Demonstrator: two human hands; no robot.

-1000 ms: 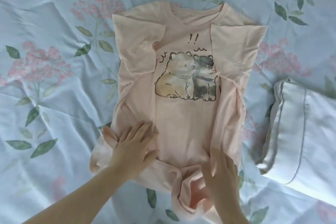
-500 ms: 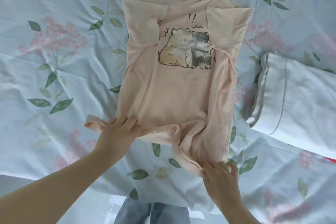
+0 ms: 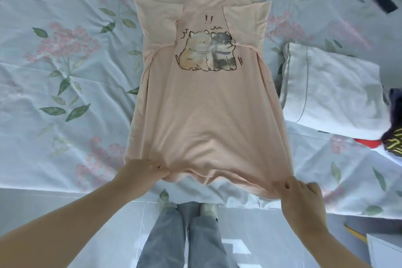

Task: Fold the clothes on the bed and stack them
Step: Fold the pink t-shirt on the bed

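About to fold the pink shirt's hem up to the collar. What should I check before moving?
1. left hand grip on the pink shirt, hem corner: ok, pinched.
2. right hand grip on the other corner: ok, pinched.
3. sleeves both folded inward: ok.
4. hem flat between the hands: not ok, it sags and wrinkles.
5. folded white garment apart from the shirt: ok.
6. Back layer smooth: cannot tell, hidden.

The bed (image 3: pixel 32 184), under a pale blue floral sheet (image 3: pixel 65 67), stands on a glossy light-grey tiled floor (image 3: pixel 91 215).
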